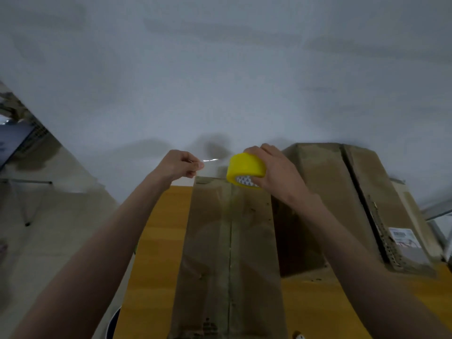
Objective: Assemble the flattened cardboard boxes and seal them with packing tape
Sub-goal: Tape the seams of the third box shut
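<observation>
1. Head view, only cam. Person standing over a wooden table (159, 241), both bare forearms reaching fwd toward 12 o'clock.
2. Left hand (179, 166) sitting at approx 11 o'clock of frame centre-bottom, fingers curled, thumb + forefinger pinching the free end of a tape strip (211, 160). Strip is clear/shiny, hard to see, running from the pinch toward 3 o'clock to the roll.
3. Right hand (274, 170) gripping the yellow tape roll (244, 171) from its 3 o'clock side, fingers wrapping over the top, thumb under. Roll is tilted, patterned core facing down toward cam.
4. Roll hanging just above the far edge of the near box (230, 253); can't tell if touching it.
5. Near box lying lengthwise, 6 to 12 o'clock, flaps closed, centre seam running straight down the middle. Seam looks glossy, maybe taped already; too blurry to confirm.
6. Second box (342, 204) sitting at 3 o'clock of the near box, taller, just beside it, top seam dark, white label (403, 237) on its right flap.
7. Pale wall (220, 69) filling the upper half. Floor + some blurry stuff at 9 o'clock, can't ID.
</observation>
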